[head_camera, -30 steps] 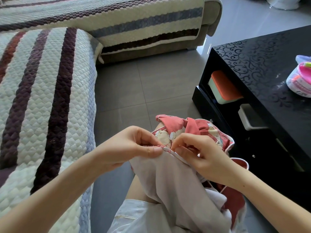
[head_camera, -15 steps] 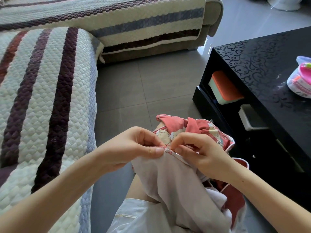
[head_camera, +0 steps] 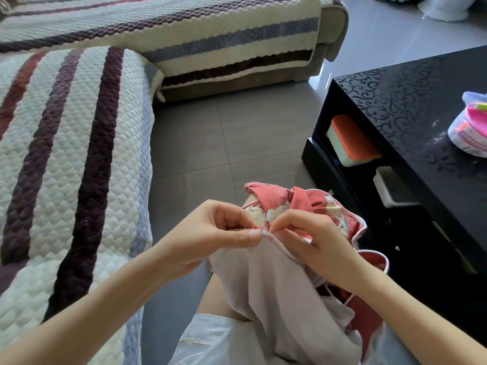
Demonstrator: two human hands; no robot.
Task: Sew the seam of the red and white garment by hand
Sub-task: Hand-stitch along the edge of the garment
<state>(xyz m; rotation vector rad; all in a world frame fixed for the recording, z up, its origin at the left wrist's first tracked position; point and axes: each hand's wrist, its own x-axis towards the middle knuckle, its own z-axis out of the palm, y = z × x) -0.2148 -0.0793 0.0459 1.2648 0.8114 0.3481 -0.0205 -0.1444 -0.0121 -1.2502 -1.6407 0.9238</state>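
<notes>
Red-and-white garment (head_camera: 274, 299) drapes over the lap (head_camera: 210, 299), its piped seam (head_camera: 282, 246) running down-right from the left hand (head_camera: 210, 241)'s thumb-and-finger pinch, just beside which the right hand (head_camera: 316, 243)'s curled fingertips pinch the same seam, probably around a needle too small to see.

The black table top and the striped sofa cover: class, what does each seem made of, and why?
Black table top: probably lacquered board or glass, glossy; it reflects light over a scroll pattern. Striped sofa cover: soft quilted fabric, matt; puffy diamond stitching shows.
</notes>
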